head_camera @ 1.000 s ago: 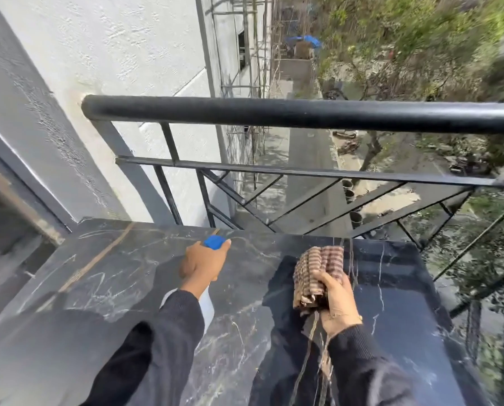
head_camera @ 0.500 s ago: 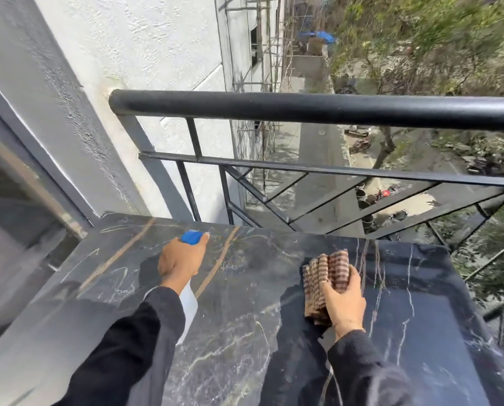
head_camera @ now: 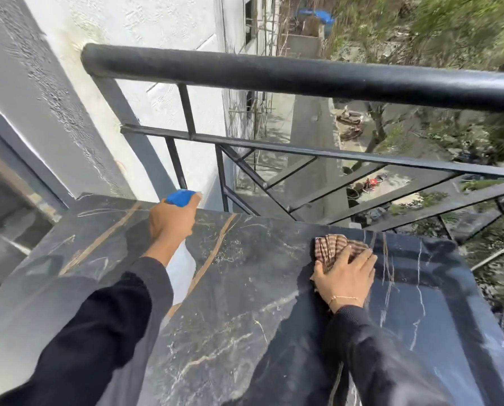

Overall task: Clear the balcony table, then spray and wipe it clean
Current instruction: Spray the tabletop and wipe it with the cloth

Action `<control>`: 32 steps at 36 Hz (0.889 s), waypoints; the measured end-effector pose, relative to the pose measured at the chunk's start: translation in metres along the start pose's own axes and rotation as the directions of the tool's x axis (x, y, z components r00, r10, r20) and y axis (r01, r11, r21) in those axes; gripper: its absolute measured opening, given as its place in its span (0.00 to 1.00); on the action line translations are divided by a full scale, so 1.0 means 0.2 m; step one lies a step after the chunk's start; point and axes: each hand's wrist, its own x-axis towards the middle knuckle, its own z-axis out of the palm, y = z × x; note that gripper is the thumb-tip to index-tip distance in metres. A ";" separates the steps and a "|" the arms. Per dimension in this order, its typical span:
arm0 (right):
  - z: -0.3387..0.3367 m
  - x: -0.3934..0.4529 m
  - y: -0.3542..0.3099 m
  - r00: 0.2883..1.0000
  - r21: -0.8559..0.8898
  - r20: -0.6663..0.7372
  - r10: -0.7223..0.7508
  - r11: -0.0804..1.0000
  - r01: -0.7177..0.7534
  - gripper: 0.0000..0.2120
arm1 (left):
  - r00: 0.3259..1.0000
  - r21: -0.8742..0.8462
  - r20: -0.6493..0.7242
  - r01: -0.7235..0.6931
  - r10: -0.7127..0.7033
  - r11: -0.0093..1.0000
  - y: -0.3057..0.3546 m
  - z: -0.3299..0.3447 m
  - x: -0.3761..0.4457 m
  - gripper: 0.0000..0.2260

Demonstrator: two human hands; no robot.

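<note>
The black marble table (head_camera: 244, 303) with white and gold veins fills the lower view. My left hand (head_camera: 171, 224) grips a white spray bottle (head_camera: 183, 271) with a blue head (head_camera: 180, 197), held above the table's far left part, nozzle toward the railing. My right hand (head_camera: 344, 273) presses flat on a folded brown striped cloth (head_camera: 332, 247) that lies on the table's far right part. Most of the cloth is under my fingers. Nothing else lies on the tabletop.
A black metal railing (head_camera: 303, 74) with thin diagonal bars runs just behind the table's far edge. A white textured wall (head_camera: 113, 54) and a grey door frame (head_camera: 25, 159) stand at the left. Beyond the railing is a long drop to a yard.
My right hand has slid the cloth to the right across the table and now lies flatter on it. My left hand with the bottle has moved a little toward the far edge.
</note>
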 end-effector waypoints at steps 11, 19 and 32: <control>0.15 0.09 -0.53 0.978 0.025 0.000 -0.208 0.978 0.208 0.36 | 0.998 -0.117 -0.020 0.056 -0.059 0.992 -0.05 -0.05 0.10 0.18; 0.28 -0.08 -0.93 0.784 0.016 0.131 -0.607 0.792 0.611 0.35 | 0.999 -0.100 -0.035 -0.002 -0.001 0.995 -0.09 -0.05 0.11 0.17; 0.05 0.04 -0.37 0.801 -0.275 0.154 -0.579 0.754 0.597 0.22 | 0.995 -0.115 0.032 -0.091 0.096 0.989 -0.09 -0.02 0.05 0.17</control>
